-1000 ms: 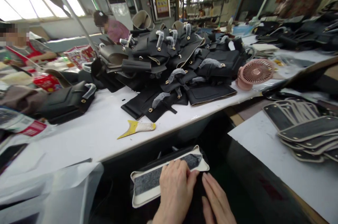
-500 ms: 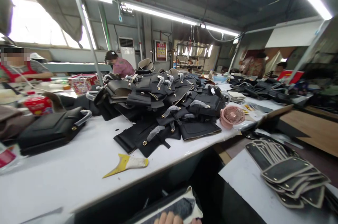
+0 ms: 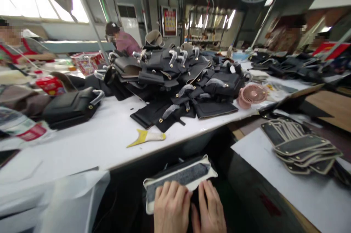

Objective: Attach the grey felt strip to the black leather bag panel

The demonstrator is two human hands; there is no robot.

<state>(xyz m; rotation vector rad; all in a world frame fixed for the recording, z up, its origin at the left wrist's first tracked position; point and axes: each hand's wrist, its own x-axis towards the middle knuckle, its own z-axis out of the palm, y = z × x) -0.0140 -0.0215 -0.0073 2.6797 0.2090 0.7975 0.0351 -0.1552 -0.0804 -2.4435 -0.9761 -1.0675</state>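
My left hand [image 3: 172, 205] lies over the near edge of a pale-rimmed piece with a dark gray center [image 3: 179, 180], its fingers bent and close together, pressing on the piece; whether they pinch it, I cannot tell. My right hand [image 3: 210, 205] is just beside, fingers nearly straight and together, fingertips at the near edge toward the right end, with no clear grip visible. The piece sits tilted atop a dark item below the near edge of a white worktable [image 3: 109, 134]. On the table, a yellow-and-white tool [image 3: 145, 137] lies in front of a heap of black bags [image 3: 175, 79] with wrapped handles. A pink fan [image 3: 252, 95] stands at the heap's right. Dark panels with light borders [image 3: 304, 147] lie stacked on a white surface [image 3: 274, 167] at right. A person in a pink top [image 3: 126, 42] works behind the heap.
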